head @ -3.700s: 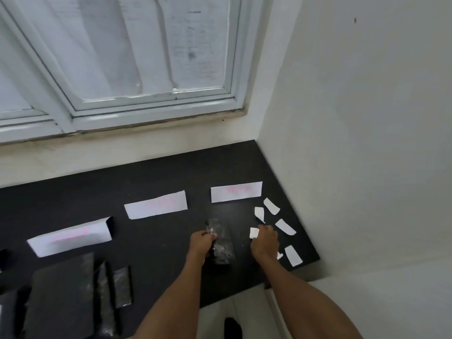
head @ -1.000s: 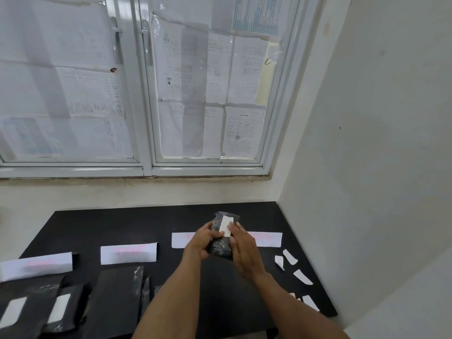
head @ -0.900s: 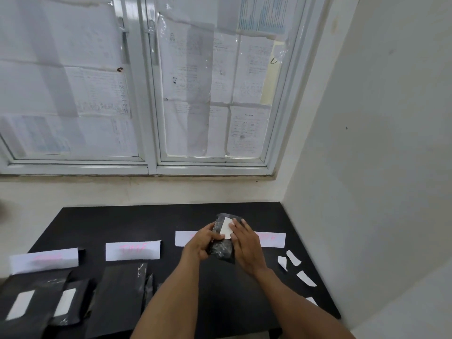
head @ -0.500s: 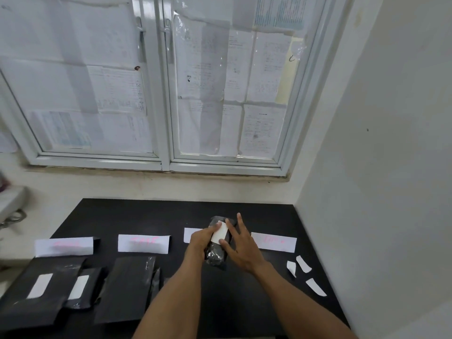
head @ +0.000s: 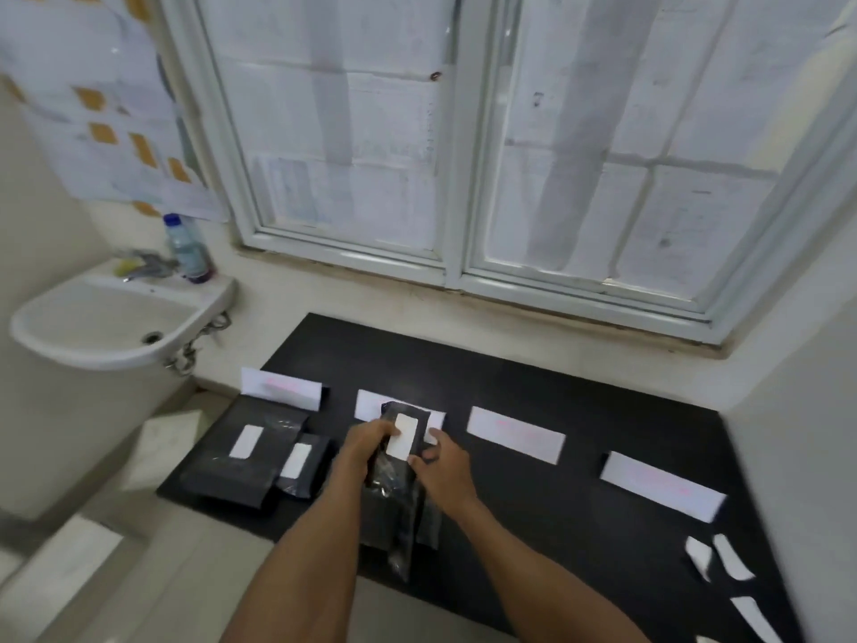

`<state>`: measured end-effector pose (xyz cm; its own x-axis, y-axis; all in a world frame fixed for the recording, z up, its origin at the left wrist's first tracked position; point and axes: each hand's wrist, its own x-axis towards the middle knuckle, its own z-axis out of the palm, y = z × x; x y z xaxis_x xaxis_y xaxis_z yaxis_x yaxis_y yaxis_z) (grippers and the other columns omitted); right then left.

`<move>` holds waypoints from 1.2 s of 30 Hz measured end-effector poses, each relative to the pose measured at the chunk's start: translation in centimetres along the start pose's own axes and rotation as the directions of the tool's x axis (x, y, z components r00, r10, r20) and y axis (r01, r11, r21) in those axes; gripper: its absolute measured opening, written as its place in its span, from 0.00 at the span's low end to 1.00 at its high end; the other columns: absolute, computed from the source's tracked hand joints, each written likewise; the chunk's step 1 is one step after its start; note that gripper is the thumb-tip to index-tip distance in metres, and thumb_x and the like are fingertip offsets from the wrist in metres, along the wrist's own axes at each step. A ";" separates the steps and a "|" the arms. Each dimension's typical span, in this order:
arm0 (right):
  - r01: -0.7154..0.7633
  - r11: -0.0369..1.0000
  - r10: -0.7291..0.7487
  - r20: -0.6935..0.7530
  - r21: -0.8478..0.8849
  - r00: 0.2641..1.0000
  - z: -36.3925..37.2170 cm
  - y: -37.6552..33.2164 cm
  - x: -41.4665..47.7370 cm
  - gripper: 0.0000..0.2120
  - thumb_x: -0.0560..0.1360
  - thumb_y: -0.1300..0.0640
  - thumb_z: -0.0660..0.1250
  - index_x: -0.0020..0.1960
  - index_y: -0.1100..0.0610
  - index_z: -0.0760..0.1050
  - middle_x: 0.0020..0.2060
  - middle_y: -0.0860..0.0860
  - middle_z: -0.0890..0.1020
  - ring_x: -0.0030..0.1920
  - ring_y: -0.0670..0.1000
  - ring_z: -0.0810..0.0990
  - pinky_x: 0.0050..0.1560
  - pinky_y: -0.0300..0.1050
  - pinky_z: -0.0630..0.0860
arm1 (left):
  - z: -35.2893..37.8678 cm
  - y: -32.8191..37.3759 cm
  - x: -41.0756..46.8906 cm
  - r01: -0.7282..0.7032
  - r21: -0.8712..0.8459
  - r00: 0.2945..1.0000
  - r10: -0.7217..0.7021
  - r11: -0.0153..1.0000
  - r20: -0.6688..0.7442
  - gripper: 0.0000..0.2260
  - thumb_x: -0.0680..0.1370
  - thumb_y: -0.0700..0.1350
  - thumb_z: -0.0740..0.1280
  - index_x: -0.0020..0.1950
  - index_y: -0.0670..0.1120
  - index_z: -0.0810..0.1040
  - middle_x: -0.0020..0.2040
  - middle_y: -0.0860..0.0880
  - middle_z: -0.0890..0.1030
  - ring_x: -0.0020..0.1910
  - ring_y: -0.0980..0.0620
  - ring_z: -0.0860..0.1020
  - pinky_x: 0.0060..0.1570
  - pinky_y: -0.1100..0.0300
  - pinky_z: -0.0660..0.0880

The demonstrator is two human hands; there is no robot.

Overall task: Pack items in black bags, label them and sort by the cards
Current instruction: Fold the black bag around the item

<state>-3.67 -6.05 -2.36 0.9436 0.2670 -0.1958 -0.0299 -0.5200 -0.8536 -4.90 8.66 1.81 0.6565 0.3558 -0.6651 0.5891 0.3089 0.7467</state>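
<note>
My left hand [head: 368,445] grips a small black bag [head: 394,475] with a white label [head: 404,434] stuck on its front, held just above the black table [head: 533,512]. My right hand [head: 443,473] rests against the bag's right edge, fingers partly spread. The bag hovers in front of the second card [head: 371,403], above more black bags [head: 412,531] lying on the table. Four white cards with pink writing lie in a row: the first card [head: 280,387], the third card [head: 514,433] and the fourth card [head: 661,489]. Two labelled black bags [head: 246,461] [head: 303,464] lie below the first card.
Loose white labels [head: 723,556] lie at the table's right front corner. A white sink [head: 106,322] with a bottle [head: 188,248] stands to the left. A papered window is behind, and a wall closes the right side.
The label is now pressed on the bag. Both hands have carried the bag left, from near the third card to the second card, and the view has swung left to show the sink.
</note>
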 end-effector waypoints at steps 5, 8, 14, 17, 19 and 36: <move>-0.088 0.988 0.073 0.118 0.126 0.990 12.2 -5.0 2.7 0.17 0.71 0.66 0.71 0.59 0.61 0.77 0.51 0.55 0.85 0.47 0.47 0.83 0.50 0.37 0.79 | -11.3 1.1 5.6 -0.012 0.132 0.989 0.031 0.991 -0.148 0.09 0.71 0.34 0.66 0.50 0.34 0.80 0.49 0.35 0.81 0.47 0.40 0.80 0.54 0.46 0.77; -0.146 0.980 0.125 0.153 0.135 0.980 18.6 -7.5 4.8 0.15 0.70 0.68 0.70 0.57 0.62 0.78 0.50 0.55 0.85 0.44 0.46 0.82 0.45 0.34 0.77 | -17.2 1.3 8.6 -0.069 0.324 0.960 0.151 0.944 -0.235 0.10 0.72 0.37 0.68 0.51 0.36 0.81 0.51 0.37 0.82 0.51 0.41 0.80 0.55 0.48 0.77; -0.301 0.926 0.240 0.258 0.230 0.936 28.7 -9.7 10.2 0.18 0.72 0.78 0.57 0.58 0.70 0.75 0.44 0.54 0.83 0.42 0.47 0.80 0.42 0.32 0.77 | -24.8 1.8 14.1 -0.135 0.517 0.913 0.309 0.845 -0.267 0.25 0.73 0.35 0.67 0.70 0.43 0.70 0.61 0.40 0.79 0.55 0.44 0.77 0.50 0.57 0.71; -0.338 0.921 0.282 0.268 0.194 0.921 30.8 -10.0 11.2 0.19 0.72 0.74 0.59 0.61 0.67 0.75 0.53 0.56 0.82 0.56 0.55 0.80 0.57 0.43 0.77 | -25.8 1.4 16.2 -0.110 0.600 0.929 0.297 0.792 -0.223 0.23 0.70 0.30 0.65 0.65 0.39 0.74 0.57 0.37 0.80 0.55 0.39 0.78 0.50 0.53 0.73; -0.354 0.923 0.307 0.264 0.154 0.915 31.2 -9.9 11.3 0.17 0.73 0.72 0.61 0.60 0.66 0.76 0.55 0.58 0.81 0.58 0.57 0.79 0.59 0.47 0.77 | -25.7 1.1 16.7 -0.062 0.622 0.929 0.272 0.781 -0.249 0.25 0.69 0.31 0.65 0.67 0.39 0.72 0.56 0.35 0.79 0.55 0.37 0.77 0.50 0.48 0.76; -0.542 0.838 0.500 -0.308 -0.065 0.809 17.0 -4.4 6.0 0.27 0.73 0.61 0.63 0.72 0.61 0.66 0.68 0.59 0.71 0.69 0.60 0.68 0.70 0.49 0.65 | -13.1 -1.0 13.0 -0.120 0.720 0.988 0.156 0.684 0.017 0.10 0.72 0.39 0.64 0.49 0.40 0.81 0.53 0.39 0.82 0.55 0.41 0.79 0.53 0.55 0.75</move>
<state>-3.50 11.61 -7.96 0.8503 -0.2940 -0.4365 -0.5154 -0.6334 -0.5773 -3.10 24.50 -7.45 0.7482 0.3845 -0.5406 0.6629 -0.4664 0.5857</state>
